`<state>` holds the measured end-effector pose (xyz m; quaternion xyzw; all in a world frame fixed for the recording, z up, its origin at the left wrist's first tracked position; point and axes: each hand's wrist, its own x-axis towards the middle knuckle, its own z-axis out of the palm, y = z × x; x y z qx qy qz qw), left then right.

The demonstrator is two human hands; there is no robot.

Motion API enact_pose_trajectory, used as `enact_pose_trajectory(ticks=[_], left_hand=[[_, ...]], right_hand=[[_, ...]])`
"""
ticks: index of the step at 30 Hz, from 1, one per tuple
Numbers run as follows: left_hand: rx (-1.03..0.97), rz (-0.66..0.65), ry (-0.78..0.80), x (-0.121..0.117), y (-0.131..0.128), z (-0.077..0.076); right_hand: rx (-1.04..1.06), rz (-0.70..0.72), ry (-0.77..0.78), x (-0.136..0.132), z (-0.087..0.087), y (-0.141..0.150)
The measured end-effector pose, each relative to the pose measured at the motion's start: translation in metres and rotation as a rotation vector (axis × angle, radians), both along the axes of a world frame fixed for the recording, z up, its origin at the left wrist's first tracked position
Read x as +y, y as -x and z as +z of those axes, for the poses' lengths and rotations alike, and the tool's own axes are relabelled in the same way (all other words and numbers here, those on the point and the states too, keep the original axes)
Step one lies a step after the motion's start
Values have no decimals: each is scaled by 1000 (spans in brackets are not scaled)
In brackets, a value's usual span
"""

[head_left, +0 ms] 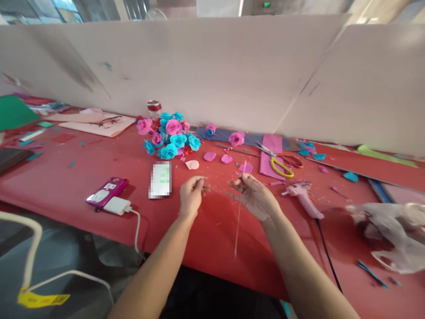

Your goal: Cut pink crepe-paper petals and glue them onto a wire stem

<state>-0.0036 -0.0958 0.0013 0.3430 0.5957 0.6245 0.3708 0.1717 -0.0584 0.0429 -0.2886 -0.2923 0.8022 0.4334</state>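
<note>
My right hand (259, 197) pinches a thin pale stem (237, 230) between thumb and fingers. A small pink strip (245, 166) sticks up at the stem's top end, and its lower end hangs over the red table. Opposite it, my left hand (191, 195) is closed in a pinch; whatever its blurred fingertips hold cannot be made out. Beyond the hands lie pink paper petals (209, 156), a pale petal (192, 165) and a magenta petal (246, 168). Yellow-and-orange-handled scissors (281, 167) rest on a pink paper strip (270, 146) past my right hand.
A bunch of blue and pink paper flowers (171, 137) stands by a red-lidded jar (154, 108). A pink glue gun (303, 197) and a plastic bag (392, 230) lie right. Left are a blurred-screen phone (160, 180) and a purple device (108, 194) with a white cable.
</note>
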Motion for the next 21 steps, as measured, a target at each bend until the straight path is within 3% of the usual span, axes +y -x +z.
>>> enact_pose_trajectory(ticks=[6,8,11,17,21], left_hand=[[93,-408,-7,-6,-23,10],[115,-477,7,-6,-27,10],[183,-422,27,-6,-26,9],[668,-250,72,-8,-22,10],[766,-187,77,-8,-23,10]], right_hand=[[-14,61,-7,-2,-2,6],[-23,75,-14,-5,-3,8],[-30,104,-26,-9,-3,12],[-63,136,-55,-12,-2,15],[-116,110,-51,-10,3,12]])
